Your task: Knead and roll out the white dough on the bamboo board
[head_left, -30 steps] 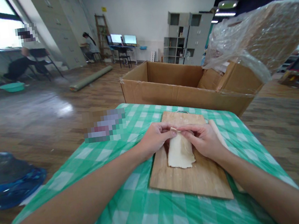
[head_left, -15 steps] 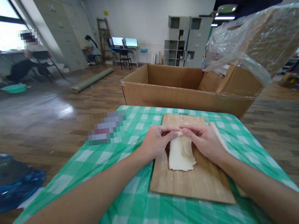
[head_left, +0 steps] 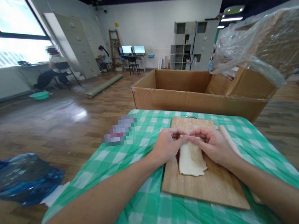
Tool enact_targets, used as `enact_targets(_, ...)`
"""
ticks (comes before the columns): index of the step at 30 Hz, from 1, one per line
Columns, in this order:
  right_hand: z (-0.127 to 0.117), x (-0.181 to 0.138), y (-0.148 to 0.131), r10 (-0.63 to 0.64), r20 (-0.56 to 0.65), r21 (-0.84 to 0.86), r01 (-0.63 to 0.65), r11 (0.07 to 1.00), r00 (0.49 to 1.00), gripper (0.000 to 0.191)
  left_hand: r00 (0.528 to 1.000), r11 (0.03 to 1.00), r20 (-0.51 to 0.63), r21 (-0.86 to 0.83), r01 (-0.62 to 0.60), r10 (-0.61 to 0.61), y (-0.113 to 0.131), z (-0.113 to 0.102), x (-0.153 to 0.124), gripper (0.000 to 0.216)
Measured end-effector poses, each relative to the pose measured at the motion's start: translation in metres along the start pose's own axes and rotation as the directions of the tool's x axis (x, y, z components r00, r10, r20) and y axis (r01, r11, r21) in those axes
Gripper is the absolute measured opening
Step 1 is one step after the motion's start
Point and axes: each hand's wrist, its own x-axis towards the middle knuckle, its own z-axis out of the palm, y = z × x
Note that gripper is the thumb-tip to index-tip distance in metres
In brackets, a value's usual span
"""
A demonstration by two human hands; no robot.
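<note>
A flat, folded piece of pale dough lies on a wooden cutting board. My left hand pinches the dough's far end between thumb and fingers. Right beside it, my right hand pinches the same end, and the two thumbs nearly meet. The near end of the dough rests flat, its edge uneven. A pale rolling pin lies along the board's right side, partly hidden by my right hand and forearm.
A green-and-white checked cloth covers the table. Behind it stands a large open cardboard box with plastic wrap. A blurred packet lies at the table's left edge. A large water bottle is at left. Two people sit farther back.
The camera view has tilted up and turned left, so everything sits lower and farther right. Both hands still pinch the dough's far end, with the fingers more bent now.
</note>
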Motion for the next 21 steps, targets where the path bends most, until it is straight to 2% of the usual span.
enact_targets(3,-0.001,-0.001,-0.006,0.02,0.01,0.012,-0.02,1.0,1.0,0.034,1.0,0.999,-0.015,-0.043,-0.008,0.007,0.001,0.001,0.0,0.023)
enact_targets(5,-0.002,-0.001,-0.01,0.018,-0.026,-0.006,-0.018,1.0,0.999,0.034,0.999,0.994,-0.003,-0.1,0.037,-0.038,0.002,0.002,0.001,0.027)
enact_targets(8,-0.002,-0.003,-0.013,-0.01,-0.074,-0.058,0.006,0.998,0.997,0.032,0.995,0.983,0.032,-0.155,0.097,-0.093,0.002,0.002,0.002,0.035)
enact_targets(13,-0.001,-0.004,-0.008,-0.061,-0.105,-0.112,0.05,0.992,0.993,0.028,0.99,0.965,0.016,-0.223,0.139,-0.139,0.0,0.001,0.003,0.04)
enact_targets(17,-0.001,-0.004,-0.004,-0.111,-0.108,-0.17,0.091,0.981,0.988,0.027,0.975,0.911,0.087,-0.346,0.222,-0.205,0.001,0.0,0.004,0.044)
enact_targets(21,0.0,-0.005,-0.004,-0.157,-0.141,-0.196,0.128,0.972,0.977,0.024,0.967,0.906,0.118,-0.339,0.253,-0.226,0.002,-0.002,0.003,0.043)
